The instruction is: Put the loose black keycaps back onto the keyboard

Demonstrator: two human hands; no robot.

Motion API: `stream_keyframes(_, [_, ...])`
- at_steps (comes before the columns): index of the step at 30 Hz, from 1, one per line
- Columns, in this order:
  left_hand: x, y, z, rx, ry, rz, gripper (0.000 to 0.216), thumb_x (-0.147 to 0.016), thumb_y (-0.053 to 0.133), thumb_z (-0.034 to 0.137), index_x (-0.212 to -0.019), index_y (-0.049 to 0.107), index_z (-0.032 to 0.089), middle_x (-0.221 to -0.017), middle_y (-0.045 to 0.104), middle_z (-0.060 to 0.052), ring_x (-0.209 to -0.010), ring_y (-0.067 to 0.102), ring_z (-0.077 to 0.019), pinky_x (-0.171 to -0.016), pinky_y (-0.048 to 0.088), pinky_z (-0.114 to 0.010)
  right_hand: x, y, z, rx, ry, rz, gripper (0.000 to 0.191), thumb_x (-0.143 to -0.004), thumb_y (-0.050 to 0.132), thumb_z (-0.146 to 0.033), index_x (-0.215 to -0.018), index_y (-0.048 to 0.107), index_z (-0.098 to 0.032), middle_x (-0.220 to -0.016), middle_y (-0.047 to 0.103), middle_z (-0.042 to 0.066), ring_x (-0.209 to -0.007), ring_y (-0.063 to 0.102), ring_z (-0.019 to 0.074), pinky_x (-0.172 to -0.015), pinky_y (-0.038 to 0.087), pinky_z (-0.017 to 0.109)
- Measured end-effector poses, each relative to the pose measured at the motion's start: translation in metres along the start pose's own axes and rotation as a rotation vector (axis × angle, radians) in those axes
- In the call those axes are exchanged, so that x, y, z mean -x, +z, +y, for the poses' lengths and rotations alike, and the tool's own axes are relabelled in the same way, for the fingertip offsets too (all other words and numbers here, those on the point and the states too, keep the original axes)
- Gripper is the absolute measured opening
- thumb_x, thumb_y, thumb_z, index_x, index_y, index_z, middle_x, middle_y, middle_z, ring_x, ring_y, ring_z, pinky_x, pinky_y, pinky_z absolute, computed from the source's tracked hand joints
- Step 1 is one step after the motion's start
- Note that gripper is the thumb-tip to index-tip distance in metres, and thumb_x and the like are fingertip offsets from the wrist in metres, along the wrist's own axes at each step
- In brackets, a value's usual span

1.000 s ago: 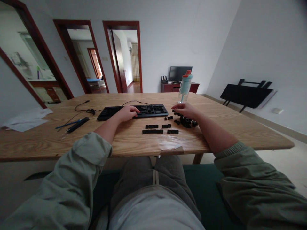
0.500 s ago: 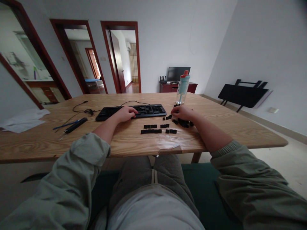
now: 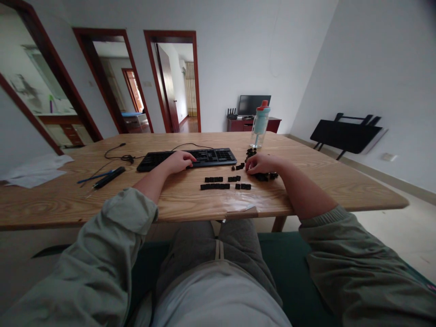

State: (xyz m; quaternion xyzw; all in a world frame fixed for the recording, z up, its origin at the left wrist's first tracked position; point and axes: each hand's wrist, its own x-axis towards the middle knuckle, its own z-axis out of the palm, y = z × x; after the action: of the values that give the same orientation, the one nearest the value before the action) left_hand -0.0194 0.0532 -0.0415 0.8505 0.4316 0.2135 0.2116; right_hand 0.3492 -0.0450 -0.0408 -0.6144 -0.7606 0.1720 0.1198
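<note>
A black keyboard [image 3: 216,156] lies across the table, and many of its keys look to be off. My left hand [image 3: 180,161] rests on the keyboard's near edge, fingers loosely bent and apart, holding nothing visible. Over a heap of loose black keycaps [image 3: 264,176], my right hand [image 3: 259,162] points its fingertips down. They are pinched together at a keycap, which is mostly hidden. Short rows of keycaps [image 3: 214,186] lie lined up in front of the keyboard, with a few more [image 3: 243,186] to their right.
Behind the heap stands a clear bottle [image 3: 259,125] with a red lid. To the left lie a black-handled tool [image 3: 109,177], a blue stick [image 3: 97,176], a coiled cable [image 3: 126,158] and white paper [image 3: 41,170]. Clear tape [image 3: 241,206] covers part of the table's front edge.
My right hand has shifted slightly right and towards me, uncovering keycaps behind it near the bottle. My left hand and the keycap rows stay as they were.
</note>
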Motion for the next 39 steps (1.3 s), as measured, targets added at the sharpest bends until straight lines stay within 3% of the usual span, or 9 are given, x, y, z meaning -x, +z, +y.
stream_keyframes(6, [0.002,-0.001,0.004,-0.013,-0.007,0.015,0.036,-0.075,0.056,0.025,-0.104,0.076,0.019,-0.088,0.075,-0.003,-0.056,0.054,-0.0118,-0.052,0.041,-0.023,0.007,-0.003,-0.004,-0.257,-0.051,0.110,0.019,-0.080,0.064,-0.032,-0.090,0.076,-0.020,-0.092,0.076,0.006,-0.081,0.066,0.0189,-0.072,0.052,0.028])
stream_keyframes(11, [0.004,-0.002,0.007,-0.023,-0.004,0.027,0.035,-0.076,0.056,0.025,-0.104,0.075,0.018,-0.089,0.075,-0.003,-0.059,0.056,-0.0125,-0.055,0.043,-0.023,0.011,-0.003,-0.012,-0.510,-0.048,0.114,0.028,-0.077,0.060,-0.030,-0.099,0.071,-0.018,-0.093,0.075,0.007,-0.057,0.053,0.0118,-0.049,0.038,0.024])
stream_keyframes(14, [0.005,-0.002,0.008,-0.029,-0.002,0.034,0.035,-0.075,0.057,0.025,-0.104,0.076,0.019,-0.087,0.075,-0.003,-0.059,0.057,-0.0130,-0.057,0.044,-0.024,0.010,-0.001,-0.012,-0.562,-0.059,0.100,0.027,-0.074,0.060,-0.028,-0.097,0.069,-0.018,-0.093,0.075,0.008,-0.054,0.048,0.0104,-0.047,0.034,0.024])
stream_keyframes(19, [0.004,-0.001,0.007,-0.018,-0.002,0.031,0.035,-0.075,0.057,0.025,-0.104,0.076,0.018,-0.086,0.075,-0.002,-0.058,0.056,-0.0124,-0.056,0.044,-0.024,0.010,-0.001,-0.012,-0.562,-0.090,0.116,0.024,-0.072,0.062,-0.028,-0.094,0.065,-0.020,-0.095,0.075,0.006,-0.057,0.052,0.0117,-0.050,0.038,0.025])
stream_keyframes(22, [0.002,-0.001,0.005,-0.022,-0.014,0.034,0.035,-0.075,0.057,0.024,-0.105,0.076,0.018,-0.087,0.075,-0.002,-0.059,0.056,-0.0122,-0.056,0.045,-0.023,0.008,-0.001,-0.008,-0.577,-0.142,0.167,0.020,-0.070,0.065,-0.026,-0.089,0.063,-0.020,-0.096,0.074,0.006,-0.070,0.061,0.0149,-0.060,0.046,0.026])
stream_keyframes(25, [0.001,0.000,0.004,-0.034,-0.010,0.029,0.036,-0.075,0.057,0.023,-0.105,0.076,0.018,-0.088,0.075,-0.003,-0.060,0.058,-0.0126,-0.057,0.045,-0.023,0.003,0.001,-0.003,-0.498,-0.158,0.190,0.017,-0.069,0.069,-0.023,-0.086,0.067,-0.019,-0.091,0.074,0.006,-0.081,0.065,0.0179,-0.071,0.050,0.027])
stream_keyframes(33, [-0.001,0.000,0.001,-0.032,0.024,0.024,0.035,-0.076,0.055,0.023,-0.104,0.075,0.018,-0.087,0.075,-0.002,-0.061,0.059,-0.0133,-0.057,0.045,-0.023,-0.008,0.006,0.009,-0.142,-0.047,0.323,0.023,-0.081,0.067,-0.025,-0.100,0.078,-0.018,-0.093,0.077,0.006,-0.079,0.067,0.0178,-0.073,0.052,0.028])
stream_keyframes(39, [0.000,-0.001,0.001,-0.039,0.039,0.034,0.035,-0.076,0.054,0.022,-0.103,0.075,0.018,-0.087,0.075,-0.002,-0.063,0.060,-0.0136,-0.059,0.046,-0.023,-0.009,0.004,0.016,-0.009,-0.008,0.225,0.023,-0.079,0.069,-0.019,-0.100,0.079,-0.017,-0.093,0.077,0.007,-0.078,0.067,0.0193,-0.072,0.052,0.028])
